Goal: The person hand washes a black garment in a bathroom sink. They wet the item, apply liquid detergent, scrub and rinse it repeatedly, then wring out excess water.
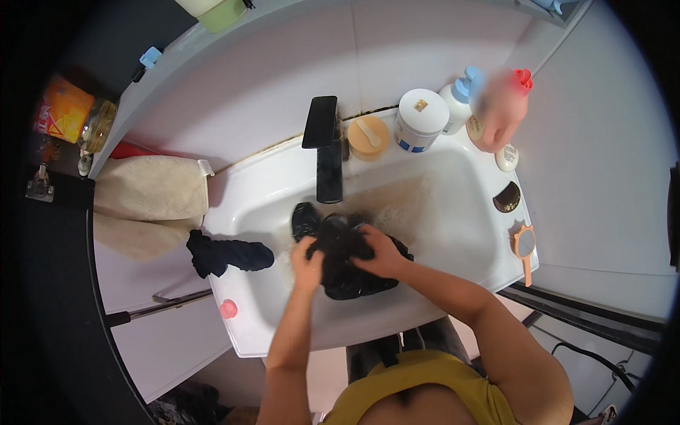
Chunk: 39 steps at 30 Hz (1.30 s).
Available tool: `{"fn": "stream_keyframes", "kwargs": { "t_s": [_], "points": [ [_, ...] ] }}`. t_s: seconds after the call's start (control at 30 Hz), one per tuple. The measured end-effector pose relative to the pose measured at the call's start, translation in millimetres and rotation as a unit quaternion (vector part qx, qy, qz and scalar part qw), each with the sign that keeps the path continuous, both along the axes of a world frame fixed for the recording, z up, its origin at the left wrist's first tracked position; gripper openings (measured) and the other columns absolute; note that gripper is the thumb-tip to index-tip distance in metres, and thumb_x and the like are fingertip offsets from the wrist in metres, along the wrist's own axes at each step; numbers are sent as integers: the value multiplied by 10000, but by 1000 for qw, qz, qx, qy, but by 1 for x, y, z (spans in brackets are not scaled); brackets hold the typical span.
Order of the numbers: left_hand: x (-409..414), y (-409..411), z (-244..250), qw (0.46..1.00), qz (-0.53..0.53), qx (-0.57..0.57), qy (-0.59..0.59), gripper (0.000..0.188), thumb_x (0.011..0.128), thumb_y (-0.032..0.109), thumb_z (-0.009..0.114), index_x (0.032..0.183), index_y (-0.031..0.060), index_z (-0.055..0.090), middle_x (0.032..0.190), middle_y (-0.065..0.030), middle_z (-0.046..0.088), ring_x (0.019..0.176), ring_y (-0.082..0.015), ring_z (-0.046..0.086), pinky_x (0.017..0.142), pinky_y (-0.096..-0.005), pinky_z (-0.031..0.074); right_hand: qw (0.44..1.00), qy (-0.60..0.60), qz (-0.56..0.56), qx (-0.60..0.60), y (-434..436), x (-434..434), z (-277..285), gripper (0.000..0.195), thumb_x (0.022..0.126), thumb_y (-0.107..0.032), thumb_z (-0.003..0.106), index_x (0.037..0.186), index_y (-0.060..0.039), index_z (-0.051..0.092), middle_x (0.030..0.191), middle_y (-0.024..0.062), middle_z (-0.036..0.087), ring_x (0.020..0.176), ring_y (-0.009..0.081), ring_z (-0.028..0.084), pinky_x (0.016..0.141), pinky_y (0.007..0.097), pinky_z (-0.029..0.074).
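Both hands are in the white washbasin [462, 223], below the black faucet [330, 172]. My left hand [308, 265] grips the left side of a wet black cloth [356, 271], while my right hand [380, 252] holds its right side. The cloth is bunched up and partly blurred between them. Just left of the faucet's spout, another dark wet piece [305, 220] lies in the basin; whether it is joined to the cloth cannot be told. Brownish water with some foam surrounds the cloth. A dark sock [241, 255] lies over the basin's left rim.
Along the back rim stand an orange-lidded jar [367, 139], a white tub [422, 119], a white pump bottle [457, 103] and a pink jug [499, 117]. A small orange hand mirror [525, 244] lies on the right rim, a pink cap [228, 308] on the left. Beige towels [154, 188] hang at left.
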<state>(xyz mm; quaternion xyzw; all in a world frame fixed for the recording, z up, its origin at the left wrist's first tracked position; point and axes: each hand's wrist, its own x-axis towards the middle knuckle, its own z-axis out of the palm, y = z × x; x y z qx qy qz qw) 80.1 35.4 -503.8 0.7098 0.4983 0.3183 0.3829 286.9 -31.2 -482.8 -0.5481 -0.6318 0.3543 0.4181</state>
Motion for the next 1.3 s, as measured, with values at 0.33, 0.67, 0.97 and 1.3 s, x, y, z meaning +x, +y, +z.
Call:
{"fn": "stream_keyframes", "kwargs": {
  "t_s": [0.33, 0.67, 0.97, 1.3],
  "points": [
    [29, -3, 35, 924, 80, 130, 351, 582, 683, 344, 672, 1201, 152, 488, 1293, -205, 353, 1204, -431, 293, 950, -574, 249, 972, 19, 91, -217, -3, -15, -24, 706, 659, -373, 717, 1223, -101, 393, 938, 153, 564, 844, 310, 575, 753, 367, 455],
    [49, 25, -74, 881, -93, 99, 454, 515, 636, 483, 665, 1095, 262, 587, 1257, -115, 432, 1170, -406, 338, 851, -672, 264, 937, -334, -55, -88, 36, -14, -75, 522, 791, -300, 553, 1260, -90, 465, 1366, 120, 346, 1300, 298, 272, 987, 495, 304],
    [72, 71, -41, 981, -27, -18, 191, 221, 700, 234, 629, 802, 38, 632, 724, -71, 634, 674, -240, 593, 643, -341, 469, 977, -55, -198, -63, 48, -23, -77, 317, 783, -32, 523, 1098, -58, 509, 1095, 150, 502, 989, 300, 517, 819, 389, 430],
    [18, 21, 15, 959, 4, 122, 255, 551, 629, 166, 652, 1169, 152, 544, 1332, -201, 339, 1165, -405, 380, 881, -460, 392, 949, -283, 133, -51, -8, -17, -24, 779, 683, -470, 679, 1346, -227, 350, 1407, 147, 210, 1313, 414, 125, 977, 659, 181]
  ]
}}
